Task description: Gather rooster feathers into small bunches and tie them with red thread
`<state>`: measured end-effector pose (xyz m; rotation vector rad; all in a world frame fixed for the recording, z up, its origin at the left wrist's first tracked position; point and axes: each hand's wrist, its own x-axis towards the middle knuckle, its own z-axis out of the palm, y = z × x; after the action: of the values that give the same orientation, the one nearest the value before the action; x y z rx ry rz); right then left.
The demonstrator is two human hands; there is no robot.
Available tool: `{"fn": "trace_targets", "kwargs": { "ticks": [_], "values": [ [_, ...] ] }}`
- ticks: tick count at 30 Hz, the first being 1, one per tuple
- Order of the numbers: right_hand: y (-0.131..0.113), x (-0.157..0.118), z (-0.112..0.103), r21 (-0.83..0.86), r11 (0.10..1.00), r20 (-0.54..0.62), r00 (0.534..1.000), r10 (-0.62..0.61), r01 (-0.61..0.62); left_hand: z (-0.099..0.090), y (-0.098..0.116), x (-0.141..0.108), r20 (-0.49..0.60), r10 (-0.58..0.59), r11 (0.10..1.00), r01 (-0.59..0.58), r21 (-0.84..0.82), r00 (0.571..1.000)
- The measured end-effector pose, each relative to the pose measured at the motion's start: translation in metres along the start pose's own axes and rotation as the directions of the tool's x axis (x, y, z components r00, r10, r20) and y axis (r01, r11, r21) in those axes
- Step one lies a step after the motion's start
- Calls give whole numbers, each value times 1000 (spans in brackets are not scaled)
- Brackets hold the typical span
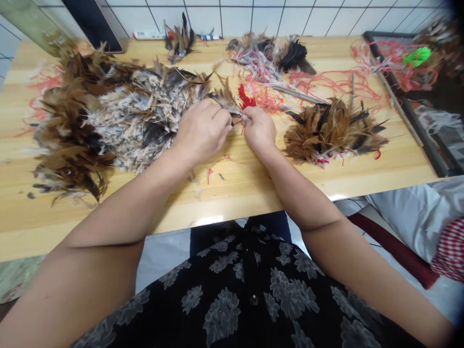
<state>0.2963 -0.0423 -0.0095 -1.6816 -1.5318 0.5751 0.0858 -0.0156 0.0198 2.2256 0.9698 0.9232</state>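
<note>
A small bunch of brown feathers (pixel 225 95) extends between my two hands over the wooden table. My right hand (pixel 258 126) is closed, pinching the quill end of the bunch, with a bright red tuft of thread (pixel 247 96) just above it. My left hand (pixel 203 129) has its fingers curled together close to the bunch, at the edge of a big heap of brown and whitish feathers (pixel 134 116); what its fingertips hold is hidden. To the right of my right hand lies a bundle of brown feathers (pixel 331 128) with red bits at its base.
Pink and white strings (pixel 261 65) and dark feathers lie along the back of the table (pixel 224 193). A dark-framed tray (pixel 420 128) is at the right, a dark upright object (pixel 96 24) at the back left. Markers (pixel 148 36) lie by the tiled wall.
</note>
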Motion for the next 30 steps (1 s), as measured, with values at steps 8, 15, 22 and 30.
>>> {"fn": "trace_targets", "kwargs": {
  "ticks": [8, 15, 22, 30],
  "values": [
    [7, 5, 0, 19, 999, 34, 999, 29, -30, 3, -21, 5, -70, 106, 994, -104, 37, 992],
    [-3, 1, -1, -62, 998, 34, 999, 13, -11, -11, -6, -3, -88, 49, 999, -49, -7, 995],
    [-9, -2, 1, -190, 980, 146, 989, -27, 55, -24, 10, -4, -64, 85, 995, -80, 65, 994],
    [-7, -2, -1, -96, 991, 169, 983, -75, 92, -34, 11, -1, 15, 135, 981, -135, 139, 991]
  ]
}}
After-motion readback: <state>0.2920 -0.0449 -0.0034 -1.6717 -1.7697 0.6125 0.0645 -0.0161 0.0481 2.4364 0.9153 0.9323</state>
